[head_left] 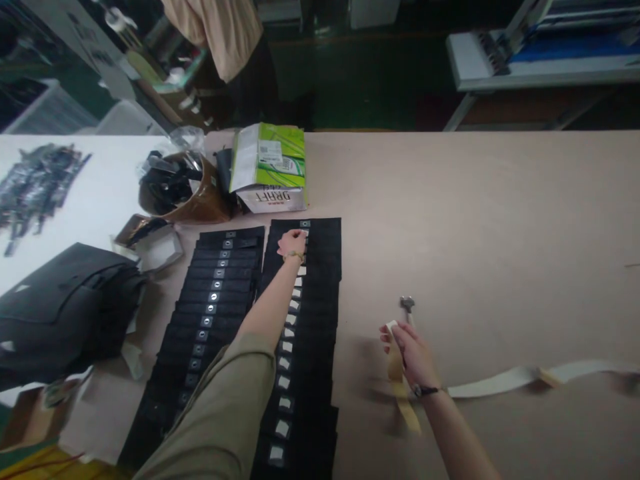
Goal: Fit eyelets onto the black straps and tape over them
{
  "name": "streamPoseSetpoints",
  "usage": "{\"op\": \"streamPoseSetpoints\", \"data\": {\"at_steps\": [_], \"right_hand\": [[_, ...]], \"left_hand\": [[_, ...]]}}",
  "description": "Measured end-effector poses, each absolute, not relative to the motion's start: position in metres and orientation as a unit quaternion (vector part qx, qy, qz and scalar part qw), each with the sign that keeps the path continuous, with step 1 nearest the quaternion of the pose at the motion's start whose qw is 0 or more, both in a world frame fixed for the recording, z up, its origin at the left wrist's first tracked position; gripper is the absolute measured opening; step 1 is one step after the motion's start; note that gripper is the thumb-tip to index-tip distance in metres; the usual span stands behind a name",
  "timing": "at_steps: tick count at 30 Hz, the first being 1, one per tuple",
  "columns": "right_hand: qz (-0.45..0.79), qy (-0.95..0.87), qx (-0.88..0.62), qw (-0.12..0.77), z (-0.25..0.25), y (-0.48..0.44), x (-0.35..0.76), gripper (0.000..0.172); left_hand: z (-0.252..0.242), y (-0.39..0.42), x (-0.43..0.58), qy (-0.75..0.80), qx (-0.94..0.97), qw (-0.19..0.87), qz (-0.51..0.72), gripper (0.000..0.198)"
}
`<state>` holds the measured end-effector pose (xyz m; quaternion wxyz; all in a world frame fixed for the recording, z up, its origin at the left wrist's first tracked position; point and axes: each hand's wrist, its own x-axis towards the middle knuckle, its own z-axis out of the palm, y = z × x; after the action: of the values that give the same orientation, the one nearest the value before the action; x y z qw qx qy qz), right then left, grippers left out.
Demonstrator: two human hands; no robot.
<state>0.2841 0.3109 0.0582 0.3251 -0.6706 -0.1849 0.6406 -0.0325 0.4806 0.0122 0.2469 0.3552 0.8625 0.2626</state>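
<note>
The black fabric pieces point(323, 333) lie on the table in two long, overlapping columns running near to far. From my remote view through the head camera, I can see a white patch on each piece in the right column and a small metal eyelet on each piece in the left column. The left hand point(293, 243) reaches to the far end of the right column, palm down, with its fingers on the pieces beside a white patch. I cannot tell whether those fingers are pinching anything. A beaded bracelet point(294, 257) circles that wrist. To the right of the columns, the right hand point(413, 357) is closed in a narrow grip on a folded length of tan tape point(400, 380), and a small metal-headed tool point(407, 304) pokes out past its fingers. A long cream strip point(500, 381) lies on the pale table point(475, 200), running off to the right. Farther off stand a green-and-white box point(270, 163) and a brown bag point(210, 207) holding dark items. A heap of black fabric point(65, 313) sits to the left, and a co-worker's beige sleeve point(215, 33) shows beyond the table.
</note>
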Motion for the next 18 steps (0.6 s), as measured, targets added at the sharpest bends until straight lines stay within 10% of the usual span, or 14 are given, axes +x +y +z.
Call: {"op": "streamPoseSetpoints", "data": {"at_steps": [7,13,18], "right_hand": [[0.638,-0.348,-0.618,0.299,0.062,0.312,0.279,0.05],[0.578,-0.515,-0.583,0.247,0.095,0.3,0.267,0.042],[0.503,-0.602,-0.592,0.186,0.12,0.281,0.273,0.035]], "left_hand": [[0.015,0.486,-0.035,0.89,0.343,0.158,0.255,0.042],[0.068,0.364,0.05,0.524,0.627,0.517,0.256,0.029],[0.118,0.299,0.077,0.483,0.663,0.527,0.221,0.022]]}}
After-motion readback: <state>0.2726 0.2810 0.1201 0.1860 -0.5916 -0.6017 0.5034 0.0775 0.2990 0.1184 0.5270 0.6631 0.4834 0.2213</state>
